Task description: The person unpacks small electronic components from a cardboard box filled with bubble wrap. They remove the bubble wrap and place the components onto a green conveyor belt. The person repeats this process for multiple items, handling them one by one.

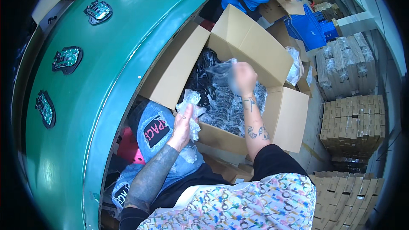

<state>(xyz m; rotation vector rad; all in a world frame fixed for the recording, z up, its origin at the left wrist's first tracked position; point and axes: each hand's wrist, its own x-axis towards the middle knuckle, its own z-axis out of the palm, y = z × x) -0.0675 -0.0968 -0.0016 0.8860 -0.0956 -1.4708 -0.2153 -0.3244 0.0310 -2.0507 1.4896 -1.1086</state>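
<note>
Circuit boards (67, 58) on table (102, 51), left of box (292, 119); bagged parts (228, 110), seemingly, inside box.

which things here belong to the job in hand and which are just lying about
Job, apparently:
crumpled clear plastic wrapping, in left hand
thin clear plastic film, in right hand
open brown cardboard box

Lying about, apparently:
stacked brown cardboard cartons
blue plastic crate

- At left there is a long bench (108, 44) with smooth green top, on which the light makes a pale shine.
- The floor (314, 133), greyish, is partly visible at right.
- Along the right side, brown cartons (352, 117) are piled in stacks, from near to far.
- A blue crate (307, 30) stands at far right.
</note>
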